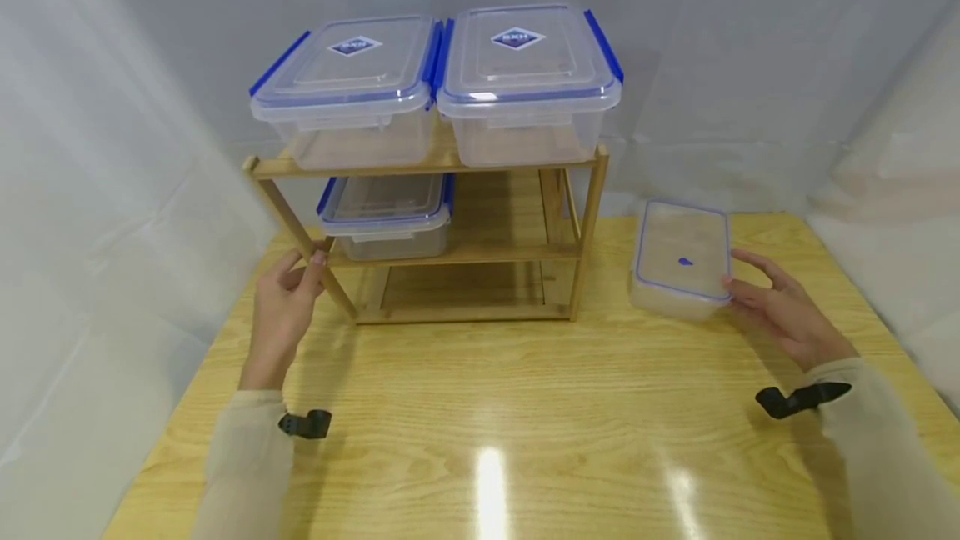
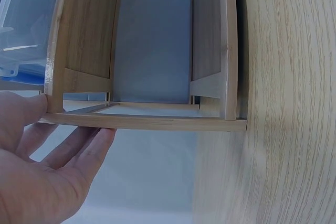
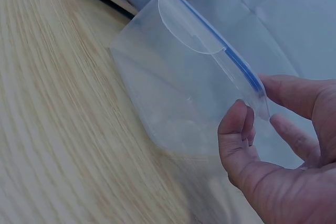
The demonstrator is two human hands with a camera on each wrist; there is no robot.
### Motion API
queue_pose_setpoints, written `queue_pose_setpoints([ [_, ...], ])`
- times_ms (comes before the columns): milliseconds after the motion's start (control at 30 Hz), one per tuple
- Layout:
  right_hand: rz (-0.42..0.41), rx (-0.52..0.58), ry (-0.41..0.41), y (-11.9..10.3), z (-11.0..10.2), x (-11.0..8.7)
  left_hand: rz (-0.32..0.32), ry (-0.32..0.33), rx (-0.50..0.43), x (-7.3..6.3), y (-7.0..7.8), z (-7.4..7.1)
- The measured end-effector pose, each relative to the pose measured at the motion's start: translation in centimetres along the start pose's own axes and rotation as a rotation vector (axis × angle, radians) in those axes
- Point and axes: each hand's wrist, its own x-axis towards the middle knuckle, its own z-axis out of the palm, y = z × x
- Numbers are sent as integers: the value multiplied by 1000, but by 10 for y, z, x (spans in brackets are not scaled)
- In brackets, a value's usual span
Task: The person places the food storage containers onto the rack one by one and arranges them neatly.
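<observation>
A wooden rack point(image 1: 465, 253) with shelves stands on the table. My left hand point(image 1: 283, 298) grips its left front post beside the middle shelf. In the left wrist view, the left thumb and fingers point(image 2: 97, 150) lie on either side of the wood. On the right, a clear plastic food container point(image 1: 684, 252) has a blue-rimmed lid with a small blue mark. My right hand point(image 1: 783, 307) holds this container by its near right corner. In the right wrist view, fingers and thumb point(image 3: 233, 124) are at the corner of the container point(image 3: 173, 87); whether its base touches the table is unclear.
Two larger lidded containers with blue clips, one left point(image 1: 345, 65) and one right point(image 1: 528, 57), sit side by side on the rack's top. A smaller lidded container point(image 1: 390, 219) sits at the left of the middle shelf. Pale cloth point(image 1: 720, 57) hangs behind the table point(image 1: 420, 407).
</observation>
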Motion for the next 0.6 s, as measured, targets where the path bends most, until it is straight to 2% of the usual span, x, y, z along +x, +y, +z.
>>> queue_pose_setpoints([
  [333, -17, 159, -51, 10, 13, 1, 4, 9, -5, 0, 2, 1],
  [600, -33, 128, -76, 16, 19, -1, -7, 6, -6, -1, 1, 2],
])
